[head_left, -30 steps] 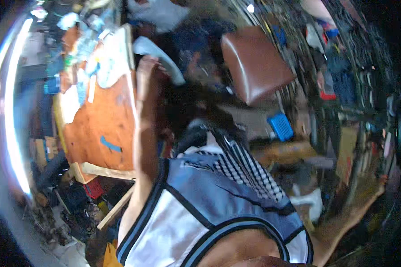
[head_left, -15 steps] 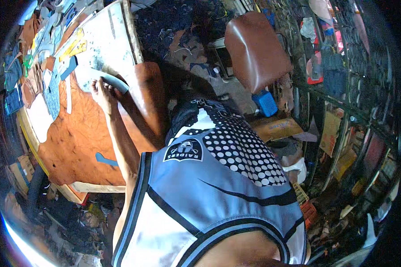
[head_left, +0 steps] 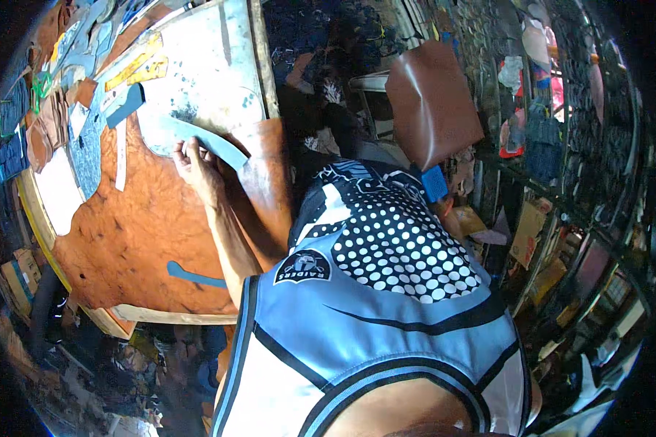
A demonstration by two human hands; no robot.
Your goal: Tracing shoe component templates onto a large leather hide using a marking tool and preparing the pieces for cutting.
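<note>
My left hand (head_left: 199,169) reaches over the table from the lower edge, with its thumb and fingers closed at the near edge of a long curved light-blue strip (head_left: 224,148). The strip lies over a brown leather hide (head_left: 149,233) and a pale, stained board (head_left: 229,73). Beyond the hand, a small dark-blue piece (head_left: 126,105) rests beside a narrow pale strip (head_left: 121,160). Closer to me on the hide is a blue hooked piece (head_left: 195,275). My right hand is out of view.
Piled scraps and cut pieces (head_left: 87,95) cover the table's far left. To the right stands a seat with a brown sheet (head_left: 434,105) over it, a blue container (head_left: 435,184) beside it. Crowded racks (head_left: 547,131) line the right side.
The whole view has shifted, so the table appears farther right. The left hand stays at the curved strip, whose right end now shows more fully.
</note>
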